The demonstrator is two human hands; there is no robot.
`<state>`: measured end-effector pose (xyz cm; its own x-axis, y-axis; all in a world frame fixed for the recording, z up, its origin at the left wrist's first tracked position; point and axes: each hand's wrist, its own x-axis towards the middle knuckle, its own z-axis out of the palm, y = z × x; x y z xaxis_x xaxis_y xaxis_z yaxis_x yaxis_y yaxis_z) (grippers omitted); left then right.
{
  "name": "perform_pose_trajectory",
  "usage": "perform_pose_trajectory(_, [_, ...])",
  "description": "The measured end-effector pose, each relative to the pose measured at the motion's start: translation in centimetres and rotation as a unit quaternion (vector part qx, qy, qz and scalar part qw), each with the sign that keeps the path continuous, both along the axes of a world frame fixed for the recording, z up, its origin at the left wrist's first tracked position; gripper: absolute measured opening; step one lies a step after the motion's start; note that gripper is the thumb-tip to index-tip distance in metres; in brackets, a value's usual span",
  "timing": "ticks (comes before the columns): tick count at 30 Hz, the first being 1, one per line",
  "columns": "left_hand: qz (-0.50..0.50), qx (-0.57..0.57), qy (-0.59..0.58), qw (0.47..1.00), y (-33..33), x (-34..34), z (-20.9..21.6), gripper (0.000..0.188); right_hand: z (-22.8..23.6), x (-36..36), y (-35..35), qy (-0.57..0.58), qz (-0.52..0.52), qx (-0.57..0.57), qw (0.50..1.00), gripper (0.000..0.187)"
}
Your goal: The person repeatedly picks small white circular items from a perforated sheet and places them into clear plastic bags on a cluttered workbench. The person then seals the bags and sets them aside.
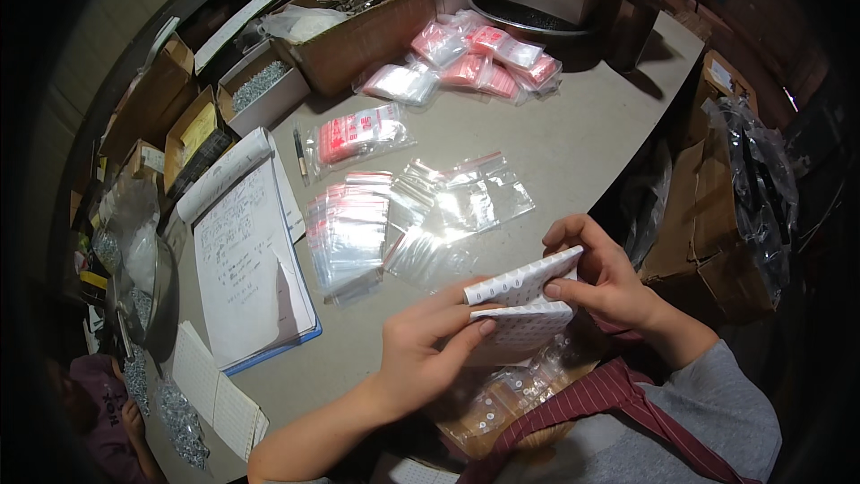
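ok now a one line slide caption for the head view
Left hand and right hand hold printed white paper near clear bags on a table.

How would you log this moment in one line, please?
Left hand: holding white printed paper | Right hand: holding white printed paper | Table: clear bags, open notebook

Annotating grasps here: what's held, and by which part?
White printed sheets: left hand at their left end, right hand at their right end.
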<state>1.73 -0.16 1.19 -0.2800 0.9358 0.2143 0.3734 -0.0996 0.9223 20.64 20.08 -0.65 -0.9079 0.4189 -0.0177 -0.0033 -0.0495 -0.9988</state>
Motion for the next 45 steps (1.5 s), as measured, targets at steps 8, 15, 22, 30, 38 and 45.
perform_pose_trajectory(8, [0.017, -0.002, 0.061, 0.998, 0.1, -0.1, 0.0, 0.016, 3.9, -1.1, 2.2, 0.057, 0.091, 0.245, 0.964, 0.038])
perform_pose_trajectory(15, [0.016, 0.04, 0.086, 0.995, 0.2, 0.0, -0.3, 0.018, 5.5, -4.3, 0.6, 0.061, 0.171, 0.452, 0.873, 0.021])
perform_pose_trajectory(22, [0.036, 0.075, 0.088, 0.993, -0.1, 0.2, -0.8, 0.015, 5.7, -4.9, 0.0, 0.065, 0.156, 0.491, 0.854, 0.022])
perform_pose_trajectory(30, [0.037, -0.026, -0.062, 0.997, -0.1, -0.3, -1.5, 0.017, 4.4, -4.8, -0.7, 0.12, 0.078, 0.632, 0.762, 0.028])
perform_pose_trajectory(38, [0.047, -0.102, -0.222, 0.969, -0.1, -0.7, -1.0, 0.021, 5.7, -5.3, 2.0, 0.112, 0.123, 0.508, 0.845, 0.019])
perform_pose_trajectory(45, [0.007, -0.054, -0.026, 0.998, 0.3, -1.3, -0.7, 0.017, 7.5, -8.1, 8.4, -0.112, 0.142, 0.445, 0.877, 0.029])
